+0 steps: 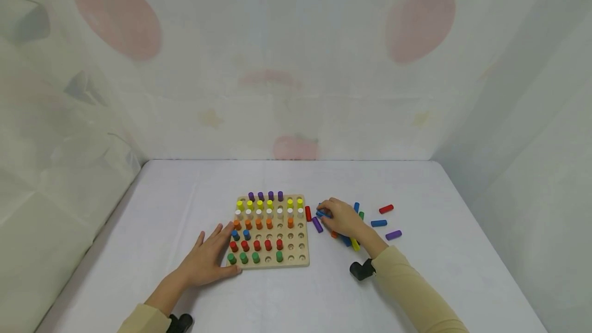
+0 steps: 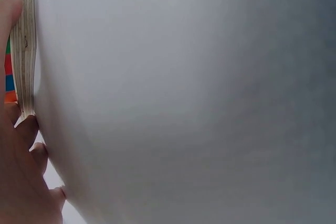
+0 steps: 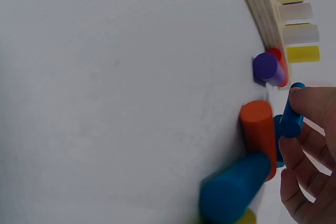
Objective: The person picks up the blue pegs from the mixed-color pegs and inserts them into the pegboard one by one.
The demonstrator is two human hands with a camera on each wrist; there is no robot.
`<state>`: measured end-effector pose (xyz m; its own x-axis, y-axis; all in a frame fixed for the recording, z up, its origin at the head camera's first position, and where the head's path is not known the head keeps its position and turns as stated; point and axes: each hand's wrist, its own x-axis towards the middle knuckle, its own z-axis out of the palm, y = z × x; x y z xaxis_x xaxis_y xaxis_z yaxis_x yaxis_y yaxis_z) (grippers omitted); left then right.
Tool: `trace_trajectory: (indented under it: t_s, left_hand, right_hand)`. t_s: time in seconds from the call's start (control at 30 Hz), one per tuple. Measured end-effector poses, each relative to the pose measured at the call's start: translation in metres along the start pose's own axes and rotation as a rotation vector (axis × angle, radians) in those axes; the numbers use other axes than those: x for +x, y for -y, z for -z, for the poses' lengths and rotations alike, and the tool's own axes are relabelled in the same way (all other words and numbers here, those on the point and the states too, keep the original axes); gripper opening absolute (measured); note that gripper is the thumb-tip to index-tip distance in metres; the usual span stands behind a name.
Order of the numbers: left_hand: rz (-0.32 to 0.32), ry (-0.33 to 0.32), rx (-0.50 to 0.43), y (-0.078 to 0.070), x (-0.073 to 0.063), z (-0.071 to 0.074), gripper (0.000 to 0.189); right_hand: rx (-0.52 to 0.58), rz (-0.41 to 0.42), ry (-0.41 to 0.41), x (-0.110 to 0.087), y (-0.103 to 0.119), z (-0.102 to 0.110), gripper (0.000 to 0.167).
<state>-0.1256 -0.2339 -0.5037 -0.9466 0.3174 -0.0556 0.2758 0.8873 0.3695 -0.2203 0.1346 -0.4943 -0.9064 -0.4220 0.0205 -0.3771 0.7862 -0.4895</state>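
Observation:
A wooden pegboard (image 1: 296, 252) lies on the table, with rows of purple, yellow, white, orange, blue, red and green pegs standing in its holes. My left hand (image 1: 205, 261) rests at its near left corner, fingers spread along the left side and thumb on the front edge. To the right of the board, my right hand (image 1: 344, 217) pinches a blue peg (image 3: 293, 114) between thumb and fingers. Under and around that hand lie loose pegs, among them an orange peg (image 3: 258, 135) and another blue peg (image 3: 231, 190). The palm hides part of this pile in the head view.
Beside the board's right edge are a loose red peg (image 1: 308, 214) and a purple peg (image 1: 317, 224). Farther right lie another red peg (image 1: 386, 209), a blue one and a purple peg (image 1: 393, 235). A pale patterned curtain (image 1: 296, 117) stands behind the white table (image 1: 185, 184).

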Motion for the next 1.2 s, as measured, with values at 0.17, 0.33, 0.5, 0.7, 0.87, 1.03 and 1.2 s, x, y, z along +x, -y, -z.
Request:
trace_trajectory:
  t_s: [0.17,0.33,0.5,0.7,0.87,1.03,1.2]
  left_hand:
    - [0.004,0.001,-0.016,-0.001,0.000,0.000,0.109]
    - [0.007,0.001,-0.018,-0.001,0.000,0.000,0.109]
    - [0.008,-0.001,-0.019,0.000,0.000,-0.001,0.109]
    - [0.003,-0.006,-0.023,0.002,0.000,-0.001,0.109]
    - [-0.003,-0.008,-0.024,0.001,0.000,0.000,0.109]
    - [-0.001,-0.002,-0.025,0.001,-0.001,0.000,0.109]
    - [0.002,0.000,-0.030,0.000,-0.001,0.000,0.109]
  right_hand:
    - [0.019,-0.012,-0.014,0.002,0.005,0.004,0.028]
    - [0.016,-0.002,-0.037,0.003,0.011,0.009,0.029]
    - [0.040,0.036,-0.060,0.004,0.021,0.014,0.029]
    - [0.076,0.068,-0.073,0.007,0.032,0.016,0.031]
    - [0.108,0.130,-0.085,0.008,0.041,0.019,0.033]
    - [0.113,0.164,-0.091,0.009,0.049,0.021,0.033]
    - [0.158,0.213,-0.098,0.011,0.056,0.019,0.031]
